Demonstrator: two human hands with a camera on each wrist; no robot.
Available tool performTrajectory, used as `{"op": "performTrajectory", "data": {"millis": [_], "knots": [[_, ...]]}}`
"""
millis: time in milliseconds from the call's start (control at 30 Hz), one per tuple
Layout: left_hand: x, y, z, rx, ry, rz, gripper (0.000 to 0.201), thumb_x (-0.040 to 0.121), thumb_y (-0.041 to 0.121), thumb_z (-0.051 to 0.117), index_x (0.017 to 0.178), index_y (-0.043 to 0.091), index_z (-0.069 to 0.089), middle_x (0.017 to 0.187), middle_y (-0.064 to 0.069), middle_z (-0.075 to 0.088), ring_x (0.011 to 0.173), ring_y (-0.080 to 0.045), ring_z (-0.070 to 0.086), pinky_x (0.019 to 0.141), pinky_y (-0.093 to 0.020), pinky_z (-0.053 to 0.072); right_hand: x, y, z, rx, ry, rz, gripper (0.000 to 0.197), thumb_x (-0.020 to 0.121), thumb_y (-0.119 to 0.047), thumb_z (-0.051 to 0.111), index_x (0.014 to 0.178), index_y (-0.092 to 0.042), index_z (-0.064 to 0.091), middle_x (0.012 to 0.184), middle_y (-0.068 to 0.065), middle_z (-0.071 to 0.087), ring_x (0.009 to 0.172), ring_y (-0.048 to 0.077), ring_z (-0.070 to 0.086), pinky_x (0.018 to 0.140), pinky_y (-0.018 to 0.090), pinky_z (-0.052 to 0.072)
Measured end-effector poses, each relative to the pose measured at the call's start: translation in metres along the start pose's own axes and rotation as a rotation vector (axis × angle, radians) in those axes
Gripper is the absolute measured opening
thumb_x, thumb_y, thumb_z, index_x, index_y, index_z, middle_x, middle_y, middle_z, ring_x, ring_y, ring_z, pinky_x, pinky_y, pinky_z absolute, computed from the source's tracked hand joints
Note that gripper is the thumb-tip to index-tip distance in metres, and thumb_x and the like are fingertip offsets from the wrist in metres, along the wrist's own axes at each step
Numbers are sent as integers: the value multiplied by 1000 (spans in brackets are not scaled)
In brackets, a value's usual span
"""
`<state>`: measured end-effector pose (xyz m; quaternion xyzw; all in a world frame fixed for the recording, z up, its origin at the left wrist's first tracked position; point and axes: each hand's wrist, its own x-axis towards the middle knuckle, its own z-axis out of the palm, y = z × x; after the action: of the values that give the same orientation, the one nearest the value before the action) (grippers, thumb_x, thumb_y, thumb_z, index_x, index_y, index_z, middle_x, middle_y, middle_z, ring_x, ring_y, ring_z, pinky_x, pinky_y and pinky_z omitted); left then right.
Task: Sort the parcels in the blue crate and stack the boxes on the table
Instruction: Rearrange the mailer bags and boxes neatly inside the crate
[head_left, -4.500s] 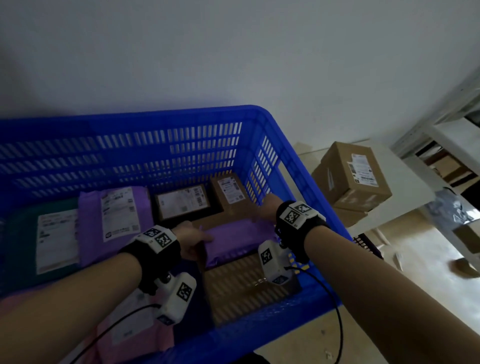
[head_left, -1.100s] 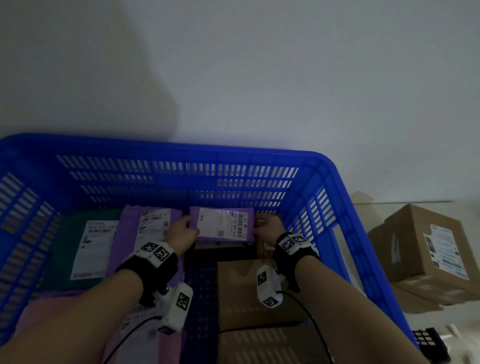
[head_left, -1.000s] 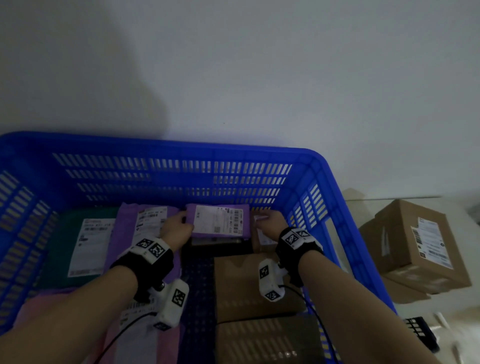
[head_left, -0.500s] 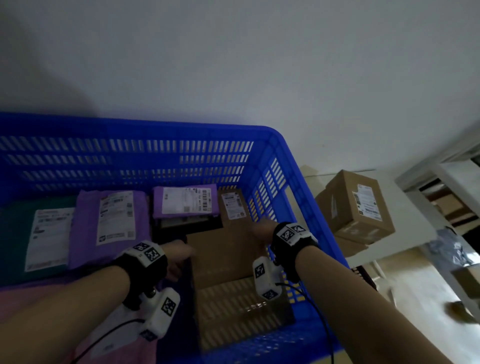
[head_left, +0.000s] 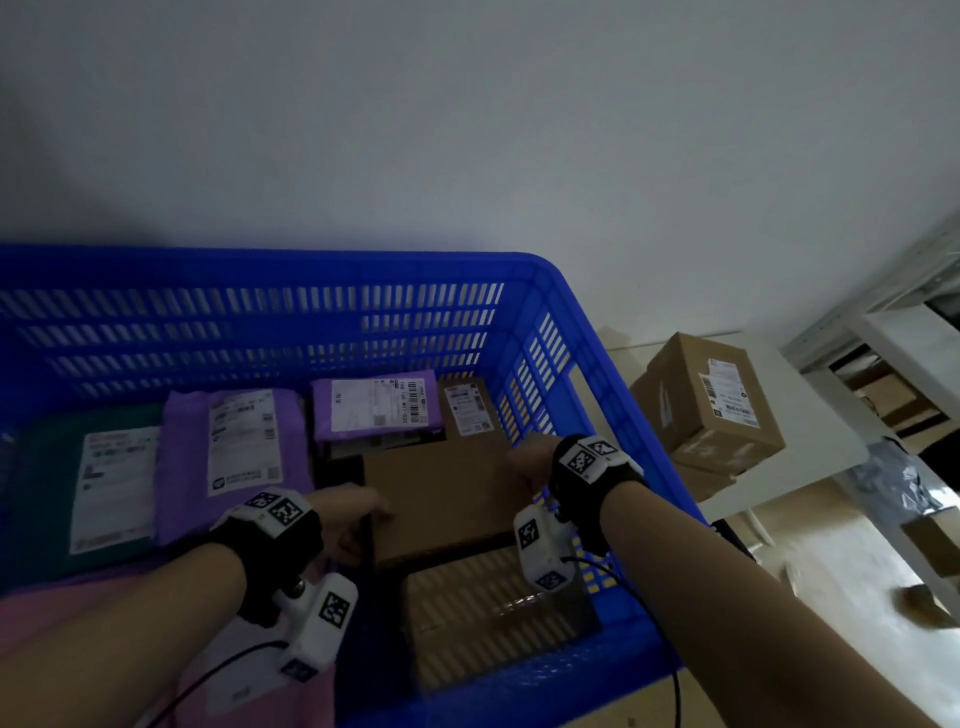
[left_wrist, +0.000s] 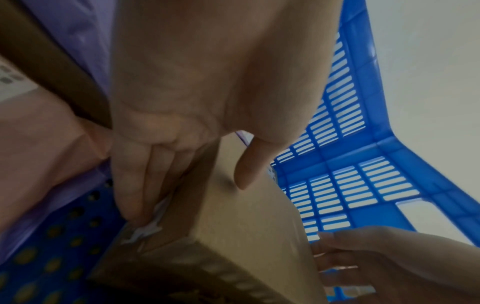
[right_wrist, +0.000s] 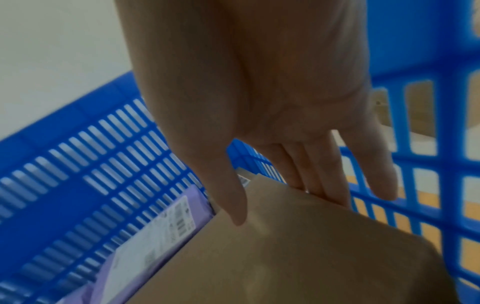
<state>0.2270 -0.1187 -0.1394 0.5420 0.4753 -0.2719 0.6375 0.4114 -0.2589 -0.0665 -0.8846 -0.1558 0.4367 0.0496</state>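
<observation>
A plain brown cardboard box (head_left: 441, 493) lies inside the blue crate (head_left: 291, 265), near its right wall. My left hand (head_left: 358, 514) grips the box's left edge; in the left wrist view that hand (left_wrist: 187, 185) has its fingers down the side of the box (left_wrist: 246, 236) and its thumb over the top. My right hand (head_left: 527, 460) holds the right edge, between box and crate wall. In the right wrist view this hand (right_wrist: 280, 195) has its thumb on the top of the box (right_wrist: 298, 257) and its fingers behind the edge.
Behind the box lie a small purple parcel (head_left: 374, 410) and a small labelled carton (head_left: 467, 410). A larger purple parcel (head_left: 234, 441), a green one (head_left: 47, 493) and a pink one (head_left: 78, 613) fill the left. Another box (head_left: 493, 613) sits nearer. Stacked cartons (head_left: 711, 400) stand on the white table (head_left: 821, 452).
Both hands let go of the small purple parcel at the back of the crate and drew back to the sides of the brown box. The head view has swung to the right.
</observation>
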Motion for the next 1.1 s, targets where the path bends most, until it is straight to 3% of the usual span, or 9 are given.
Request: {"op": "performTrajectory", "data": {"millis": [200,400,500,600,667,733,833,967,1100], "knots": [[-32,8,-19,-11,-16,78,12,91,20,55,93,8,55,72,-8,53,64,-23,51,63,-31,44,-37,-14,-23,82,4,-34,52,93,-29,56,131,5,48,121,20,59,91,30,61,75,38,53],[-65,18,-43,-124,6,174,32,89,24,52,63,13,37,56,-5,32,48,-20,37,55,-24,35,-58,-29,-46,338,95,-110,55,92,-22,59,137,5,40,139,23,47,121,40,53,97,45,48],[-83,21,-57,-176,36,270,24,86,31,59,82,9,50,75,-11,49,66,-24,51,65,-30,42,-63,-38,-51,468,113,-161,54,88,-22,64,133,0,45,135,21,51,114,39,57,95,53,50],[-91,21,-73,-281,86,348,38,89,33,59,113,4,55,110,-16,62,99,-30,58,89,-42,47,-73,-50,-51,583,85,-249,31,91,-16,58,111,6,53,123,28,54,92,31,58,89,41,49],[-99,21,-79,-337,140,392,43,92,37,56,125,9,52,124,-17,57,107,-33,55,86,-43,48,-82,-55,-50,616,78,-314,25,90,-17,56,105,4,57,113,25,58,82,25,54,74,38,43],[-102,18,-84,-392,161,432,51,90,43,56,131,13,48,131,-14,52,113,-34,53,85,-46,49,-87,-58,-47,682,72,-349,36,89,-26,60,117,-3,60,114,10,61,94,23,56,69,35,43],[-103,11,-89,-498,210,475,57,89,46,56,132,11,48,128,-16,52,114,-38,53,92,-52,48,-86,-61,-41,768,53,-381,39,88,-30,61,120,-8,59,116,6,59,109,27,56,78,42,43],[-111,7,-86,-614,229,568,43,94,46,47,126,17,47,120,-14,53,105,-37,54,85,-53,49,-84,-64,-31,933,-9,-441,13,91,-12,55,97,-3,62,89,7,62,80,26,58,69,36,49],[-113,5,-89,-650,241,584,42,93,53,43,121,23,50,95,-9,59,88,-31,57,80,-49,52,-79,-62,-28,942,30,-526,31,91,9,39,113,6,61,103,11,64,96,25,60,72,35,53]]}}
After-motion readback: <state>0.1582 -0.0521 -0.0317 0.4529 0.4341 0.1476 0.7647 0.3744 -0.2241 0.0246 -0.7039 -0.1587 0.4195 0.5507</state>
